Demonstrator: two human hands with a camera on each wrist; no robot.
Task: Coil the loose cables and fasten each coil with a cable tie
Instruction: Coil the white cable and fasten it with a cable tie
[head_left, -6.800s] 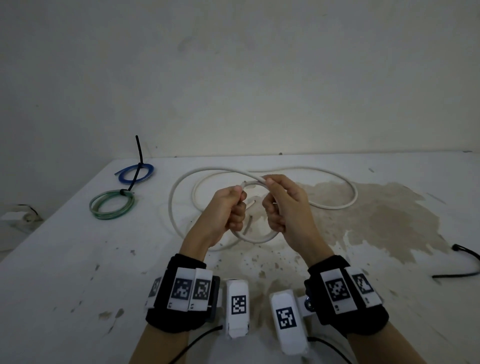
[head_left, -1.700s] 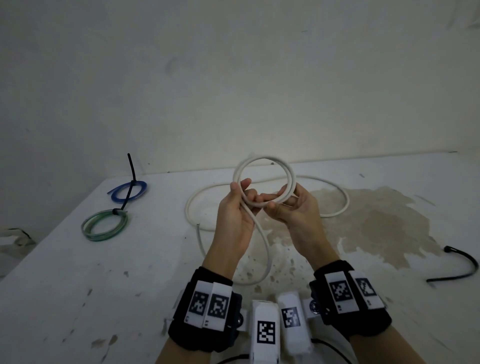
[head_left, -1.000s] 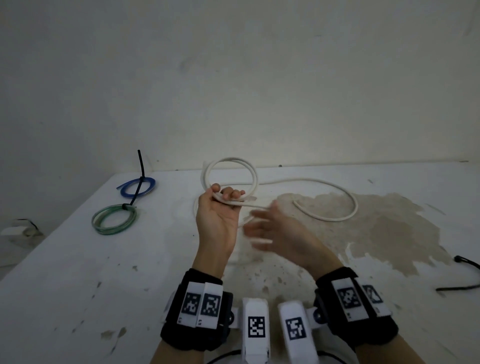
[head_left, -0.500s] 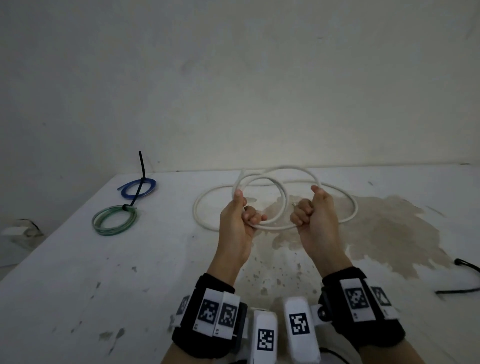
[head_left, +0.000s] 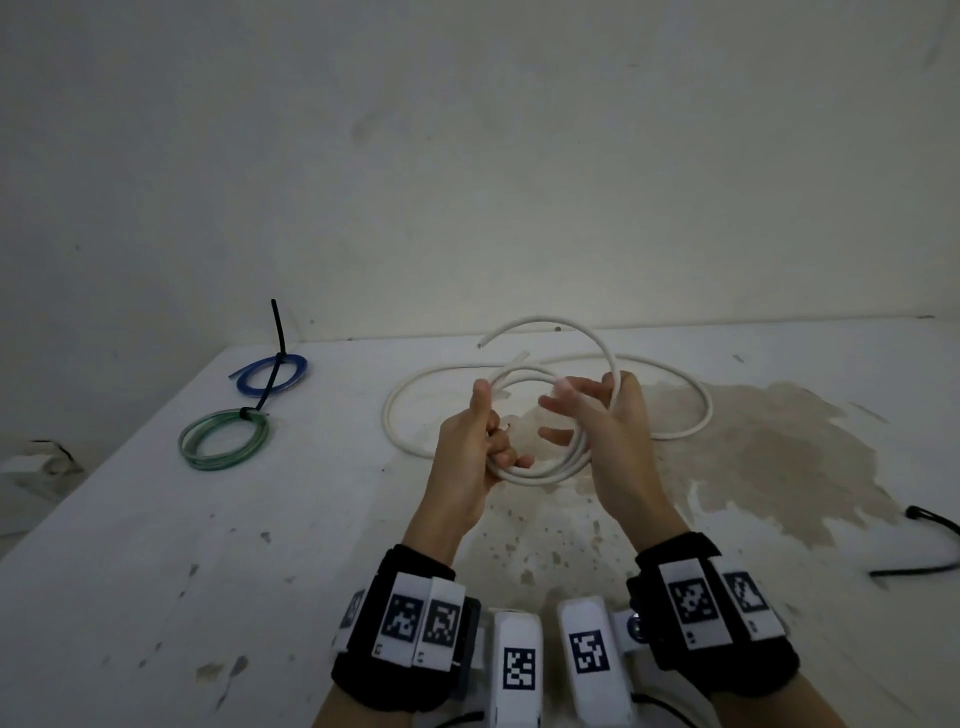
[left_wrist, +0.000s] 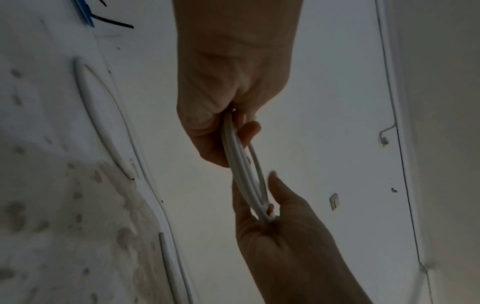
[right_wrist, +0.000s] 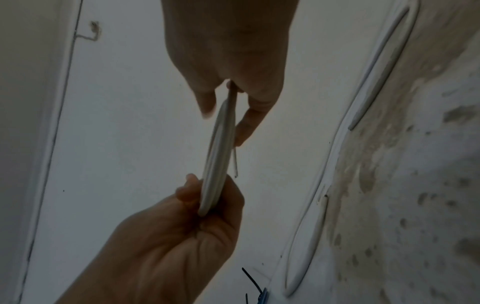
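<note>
A white cable (head_left: 545, 475) is partly coiled in the air between my hands, and the rest (head_left: 696, 410) lies in a wide loop on the table. My left hand (head_left: 485, 441) grips the lower left of the coil, fingers curled round the strands and thumb up. My right hand (head_left: 587, 415) has its fingers spread, with one strand running through the crook of the thumb. The left wrist view shows the coil (left_wrist: 241, 164) edge-on between the left hand (left_wrist: 233, 131) and the right hand (left_wrist: 272, 226). In the right wrist view the same coil (right_wrist: 218, 154) spans right hand (right_wrist: 228, 88) and left hand (right_wrist: 197, 205).
A blue coil (head_left: 272, 371) and a green coil (head_left: 224, 436), each bound with a black tie, lie at the table's far left. A loose black cable tie (head_left: 930, 545) lies at the right edge. A brown stain (head_left: 769, 457) covers the white table; a wall stands behind.
My right hand has gone from a fist on the cable to spread fingers, closer to the left hand. A further loop has risen above the coil. The left hand keeps its grip.
</note>
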